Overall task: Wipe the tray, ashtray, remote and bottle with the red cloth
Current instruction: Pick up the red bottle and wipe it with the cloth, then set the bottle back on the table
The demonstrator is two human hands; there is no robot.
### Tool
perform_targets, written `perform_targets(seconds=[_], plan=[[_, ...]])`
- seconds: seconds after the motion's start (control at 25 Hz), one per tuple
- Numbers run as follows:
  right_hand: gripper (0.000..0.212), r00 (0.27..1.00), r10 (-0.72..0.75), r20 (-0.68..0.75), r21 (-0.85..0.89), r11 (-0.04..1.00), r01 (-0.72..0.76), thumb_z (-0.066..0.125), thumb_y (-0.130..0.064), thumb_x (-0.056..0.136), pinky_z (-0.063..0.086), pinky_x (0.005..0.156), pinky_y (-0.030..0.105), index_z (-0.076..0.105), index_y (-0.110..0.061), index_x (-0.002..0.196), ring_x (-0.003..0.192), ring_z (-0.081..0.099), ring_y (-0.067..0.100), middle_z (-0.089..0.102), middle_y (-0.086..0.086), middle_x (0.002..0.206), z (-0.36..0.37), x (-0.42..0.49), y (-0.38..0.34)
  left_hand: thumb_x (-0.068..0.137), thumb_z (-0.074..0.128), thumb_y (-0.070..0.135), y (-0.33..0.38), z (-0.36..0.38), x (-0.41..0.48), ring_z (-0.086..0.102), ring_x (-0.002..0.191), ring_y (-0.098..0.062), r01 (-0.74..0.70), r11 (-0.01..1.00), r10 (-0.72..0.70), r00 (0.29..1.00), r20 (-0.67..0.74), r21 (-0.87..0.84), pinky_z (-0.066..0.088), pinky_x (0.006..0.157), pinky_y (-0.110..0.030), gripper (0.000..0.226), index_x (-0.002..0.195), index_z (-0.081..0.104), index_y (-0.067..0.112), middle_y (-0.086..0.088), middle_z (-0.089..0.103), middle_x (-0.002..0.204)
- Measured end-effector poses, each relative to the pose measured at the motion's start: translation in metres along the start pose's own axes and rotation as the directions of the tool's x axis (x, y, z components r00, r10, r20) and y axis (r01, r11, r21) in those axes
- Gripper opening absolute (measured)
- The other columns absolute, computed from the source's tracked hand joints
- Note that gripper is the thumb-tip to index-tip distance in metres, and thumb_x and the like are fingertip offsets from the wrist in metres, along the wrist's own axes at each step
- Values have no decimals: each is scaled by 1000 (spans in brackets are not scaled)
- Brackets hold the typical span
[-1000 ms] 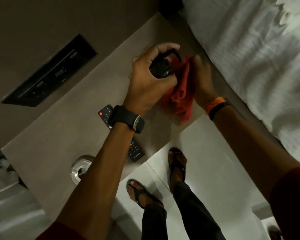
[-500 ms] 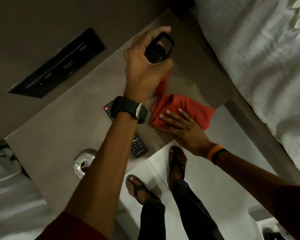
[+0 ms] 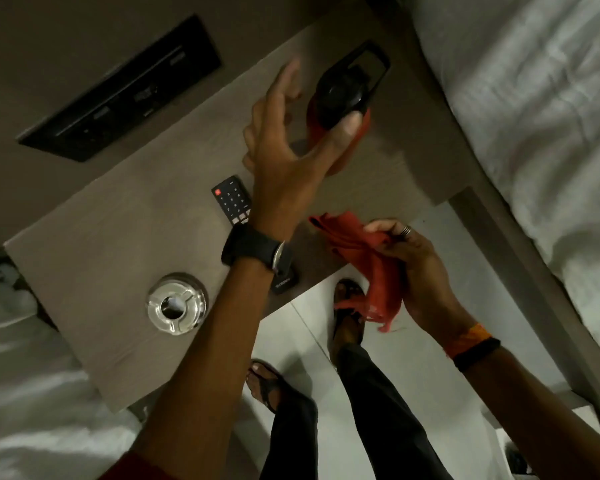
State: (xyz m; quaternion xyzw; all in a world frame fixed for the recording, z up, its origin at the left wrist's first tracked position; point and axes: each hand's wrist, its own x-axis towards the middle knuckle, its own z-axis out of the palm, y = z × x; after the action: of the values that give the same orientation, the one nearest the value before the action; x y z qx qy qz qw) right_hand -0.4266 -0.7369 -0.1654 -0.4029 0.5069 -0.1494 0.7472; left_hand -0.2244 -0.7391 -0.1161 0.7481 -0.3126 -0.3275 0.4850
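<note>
Holding red cloth (image 3: pixel 368 261) bunched in right hand (image 3: pixel 416 271) | my left hand (image 3: pixel 284 157) splayed, thumb touching bottle (image 3: pixel 340 105) | remote (image 3: pixel 232 199) just under left wrist, long axis toward me

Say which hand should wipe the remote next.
Probably right. The right hand already grips the red cloth, near the remote. The left hand is spread open at the bottle, thumb touching its cap.

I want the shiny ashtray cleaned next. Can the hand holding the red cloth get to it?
Probably, but not straight across. The right hand holds the red cloth, and the left forearm lies between it and the ashtray. Nothing covers the ashtray, so it could reach once that arm moves.
</note>
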Motion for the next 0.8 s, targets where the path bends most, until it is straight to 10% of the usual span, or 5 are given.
perform_targets(seconds=[0.12, 0.24, 0.4, 0.6, 0.8], plan=[[33, 971, 140, 195, 455, 864, -216, 48, -7, 85, 63, 86, 41, 73, -20, 101, 98, 73, 24, 75, 5, 111, 27, -19, -19, 90, 52, 48, -36, -28, -56, 52, 123, 2, 268, 941, -276, 961, -8, -204, 49, 89, -14, 61, 146, 42, 27, 6, 52, 141], [31, 974, 104, 200, 537, 820, -198, 50, -14, 81, 64, 63, 27, 80, -17, 74, 70, 77, 15, 80, 1, 77, 76, -49, -24, 92, 47, 64, -66, -59, -120, 49, 138, -13, 487, 739, -491, 862, 124, -466, 41, 116, -45, 62, 146, 43, 34, 4, 50, 152], [44, 993, -35, 113, 521, 853, -29, 49, -13, 84, 56, 57, 20, 65, -20, 44, 48, 65, 8, 64, -10, 46, 152, -92, -21, 84, 74, 35, -65, -119, -186, 62, 123, -12, 359, 798, -462, 880, -109, -485, 51, 107, -39, 61, 139, 47, 37, 5, 58, 141], [30, 928, -216, 304, 312, 943, 117, 51, -15, 90, 60, 84, 31, 69, -16, 114, 103, 74, 19, 78, 0, 109, 287, -181, 9, 103, 51, 17, -42, -260, -273, 70, 105, -10, 129, 747, -461, 807, -369, -652, 55, 98, -34, 33, 135, 56, 26, 5, 73, 118], [54, 629, -227, 743, -283, 746, 603, 41, -57, 97, 10, 128, 34, 25, -50, 148, 150, 9, -3, 6, -21, 163, 466, -288, 58, 103, 45, 36, -37, -414, -370, 60, 129, -30, -4, 570, -376, 888, -265, -822, 51, 109, -44, 42, 139, 55, 17, -11, 63, 139]])
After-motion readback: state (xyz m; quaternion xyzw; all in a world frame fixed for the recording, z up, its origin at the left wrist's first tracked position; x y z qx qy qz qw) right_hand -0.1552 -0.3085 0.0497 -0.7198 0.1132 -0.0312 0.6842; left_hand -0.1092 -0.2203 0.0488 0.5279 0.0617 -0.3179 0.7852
